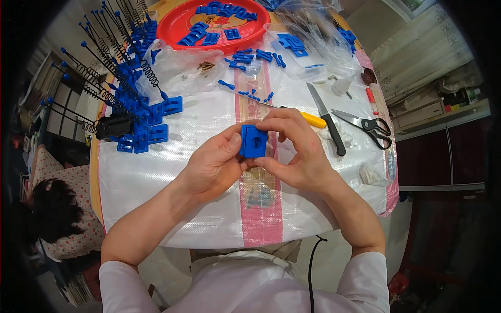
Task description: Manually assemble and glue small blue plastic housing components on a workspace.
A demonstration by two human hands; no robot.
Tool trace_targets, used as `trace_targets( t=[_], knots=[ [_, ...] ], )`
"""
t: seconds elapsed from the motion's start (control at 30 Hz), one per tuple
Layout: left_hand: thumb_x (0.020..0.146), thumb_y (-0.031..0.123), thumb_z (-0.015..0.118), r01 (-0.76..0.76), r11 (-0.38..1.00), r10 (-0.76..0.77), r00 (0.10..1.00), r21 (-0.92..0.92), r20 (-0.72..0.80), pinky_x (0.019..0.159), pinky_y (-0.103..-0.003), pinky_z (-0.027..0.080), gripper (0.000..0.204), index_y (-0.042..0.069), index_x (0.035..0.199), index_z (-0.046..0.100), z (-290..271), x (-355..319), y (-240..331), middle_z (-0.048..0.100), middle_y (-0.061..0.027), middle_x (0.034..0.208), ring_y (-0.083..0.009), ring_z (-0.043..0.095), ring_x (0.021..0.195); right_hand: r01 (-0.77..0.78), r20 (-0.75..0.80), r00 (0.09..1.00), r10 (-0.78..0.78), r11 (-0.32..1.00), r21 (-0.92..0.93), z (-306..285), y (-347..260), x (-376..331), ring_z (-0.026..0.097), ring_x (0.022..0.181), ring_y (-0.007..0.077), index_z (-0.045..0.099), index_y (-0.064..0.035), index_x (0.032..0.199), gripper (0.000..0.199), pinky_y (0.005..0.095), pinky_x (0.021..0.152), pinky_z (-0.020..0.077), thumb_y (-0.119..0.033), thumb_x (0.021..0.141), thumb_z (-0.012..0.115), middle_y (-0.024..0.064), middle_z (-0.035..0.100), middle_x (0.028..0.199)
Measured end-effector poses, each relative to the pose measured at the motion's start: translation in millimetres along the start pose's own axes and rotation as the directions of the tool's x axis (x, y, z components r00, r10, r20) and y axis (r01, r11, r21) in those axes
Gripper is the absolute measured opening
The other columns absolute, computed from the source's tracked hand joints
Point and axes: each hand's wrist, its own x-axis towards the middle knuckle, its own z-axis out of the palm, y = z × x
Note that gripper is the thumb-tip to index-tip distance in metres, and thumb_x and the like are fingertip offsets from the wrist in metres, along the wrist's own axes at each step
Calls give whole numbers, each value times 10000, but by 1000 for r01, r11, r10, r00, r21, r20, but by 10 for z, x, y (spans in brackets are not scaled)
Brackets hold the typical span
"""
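Note:
A small blue square plastic block (253,141) with a dark hole in its face is held over the middle of the table. My left hand (215,163) grips its left side with the thumb on the front. My right hand (295,151) pinches its top and right side from the other side. Both hands hover just above the white woven cover (156,177) with a pink stripe.
A pile of blue blocks with black springs and rods (128,99) lies at left. A red tray (177,23) of blue parts sits at the back with clear bags. A knife (327,121), black scissors (371,127) and a yellow-handled tool (313,120) lie at right. A person sits at far left.

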Motion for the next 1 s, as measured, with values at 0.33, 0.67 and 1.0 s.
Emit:
trace_targets(
  t=[0.33, 0.67, 1.0],
  knots=[
    [948, 267, 649, 124, 992, -127, 989, 37, 81, 1097, -391, 437, 637, -50, 1426, 374, -23, -15, 88, 554, -156, 1315, -253, 541, 1261, 25, 44, 999, -26, 999, 25, -61, -5, -27, 587, 1040, 231, 628, -65, 1176, 528, 318, 806, 479, -84, 688, 826, 120, 585, 1201],
    [944, 253, 668, 164, 985, -170, 977, 58, 131, 1104, -406, 420, 629, -37, 1427, 390, -37, -36, 93, 512, -148, 1371, -240, 517, 1286, -20, 140, 990, 12, 998, 59, -165, -80, -18, 588, 1005, 173, 636, -92, 1205, 545, 274, 719, 473, -97, 699, 838, 85, 587, 1225],
    [931, 256, 681, 232, 968, -211, 959, -99, 188, 1114, -413, 413, 658, -28, 1432, 361, -50, 5, 40, 521, -132, 1343, -226, 517, 1274, -79, 106, 992, 70, 993, 86, -170, -156, 7, 612, 1013, 219, 662, -70, 1168, 519, 309, 777, 496, -138, 692, 858, 102, 616, 1182]
  ],
)
